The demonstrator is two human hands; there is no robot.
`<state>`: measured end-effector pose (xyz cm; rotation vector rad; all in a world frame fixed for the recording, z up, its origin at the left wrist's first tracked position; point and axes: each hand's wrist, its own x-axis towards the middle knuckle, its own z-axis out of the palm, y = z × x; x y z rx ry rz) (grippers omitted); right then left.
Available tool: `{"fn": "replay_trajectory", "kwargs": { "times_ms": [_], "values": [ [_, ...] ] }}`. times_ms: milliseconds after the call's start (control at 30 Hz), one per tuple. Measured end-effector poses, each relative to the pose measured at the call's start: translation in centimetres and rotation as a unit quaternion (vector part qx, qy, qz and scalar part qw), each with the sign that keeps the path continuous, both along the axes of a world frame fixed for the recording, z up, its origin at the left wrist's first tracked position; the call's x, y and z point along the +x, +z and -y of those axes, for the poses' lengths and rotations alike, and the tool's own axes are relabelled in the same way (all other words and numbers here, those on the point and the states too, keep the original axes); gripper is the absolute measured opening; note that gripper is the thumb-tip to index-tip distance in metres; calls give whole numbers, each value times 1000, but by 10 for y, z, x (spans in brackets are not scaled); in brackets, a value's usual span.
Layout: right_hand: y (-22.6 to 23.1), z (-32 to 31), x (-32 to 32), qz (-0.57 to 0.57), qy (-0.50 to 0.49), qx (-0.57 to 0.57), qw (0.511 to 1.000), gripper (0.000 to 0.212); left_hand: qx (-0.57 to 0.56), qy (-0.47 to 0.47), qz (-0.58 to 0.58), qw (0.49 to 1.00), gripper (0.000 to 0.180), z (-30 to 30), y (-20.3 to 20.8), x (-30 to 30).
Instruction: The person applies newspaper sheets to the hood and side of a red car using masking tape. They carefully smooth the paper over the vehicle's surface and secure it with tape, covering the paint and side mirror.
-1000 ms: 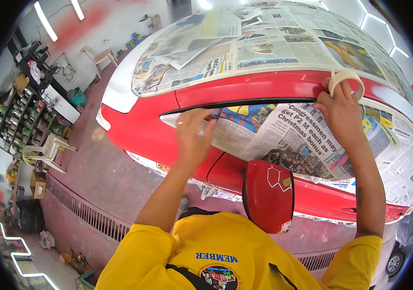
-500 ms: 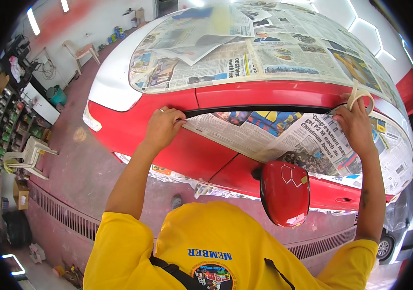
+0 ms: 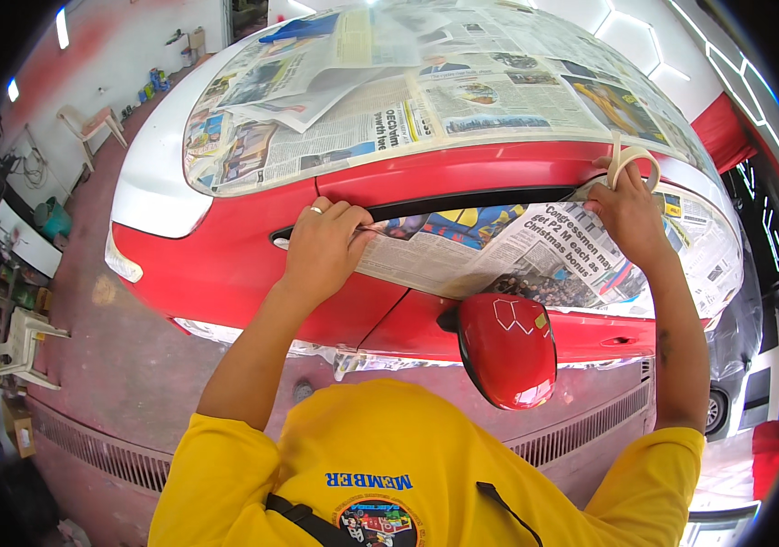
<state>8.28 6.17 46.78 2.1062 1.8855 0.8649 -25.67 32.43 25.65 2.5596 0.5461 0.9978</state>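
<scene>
A sheet of newspaper (image 3: 499, 260) lies over the side window of a red car (image 3: 353, 301), below the black strip along the top of the opening. My left hand (image 3: 327, 248), a ring on one finger, pinches the sheet's left end, a little right of the window's pointed front corner. At the sheet's far right upper corner, my right hand (image 3: 631, 211) is closed on a roll of masking tape (image 3: 652, 164) and also presses on the newspaper. Its fingertips are partly hidden, so I cannot tell how they grip the paper.
More newspaper (image 3: 480, 118) covers the windscreen and roof. A red side mirror (image 3: 508, 351) juts out between my arms and the door. A floor grating (image 3: 111, 456) runs behind me. Plastic chairs (image 3: 25, 346) and shelves stand at the left; another car's wheel (image 3: 716, 410) is at the right.
My left hand has moved right along the window's upper edge with the newspaper's end, uncovering the front corner of the window. The whole view has shifted. My right hand stays at the right corner.
</scene>
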Motion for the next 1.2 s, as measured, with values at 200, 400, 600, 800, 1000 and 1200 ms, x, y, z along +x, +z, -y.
{"fn": "replay_trajectory", "kwargs": {
  "times_ms": [200, 400, 600, 800, 1000, 1200],
  "values": [
    [6, 1, 1, -12, 13, -16, 1000, 17, -88, -48, -51, 994, 10, -14, 12, 1],
    [0, -6, 7, 46, 36, 0, 998, 17, 27, -10, -150, 988, 9, -11, 28, 13],
    [-12, -8, 23, 56, 0, 3, 998, 25, 157, 143, 103, 972, 17, 40, 3, 34],
    [-13, -11, 18, 35, -23, 18, 999, 23, 231, 50, 198, 951, 46, 75, -34, 75],
    [-19, -11, 20, 62, 2, 68, 996, 27, 169, 61, 69, 981, 80, 96, -50, 133],
    [-39, 0, 33, 127, 30, 126, 983, 25, 186, 99, 47, 976, 88, 95, -62, 148]
  ]
}}
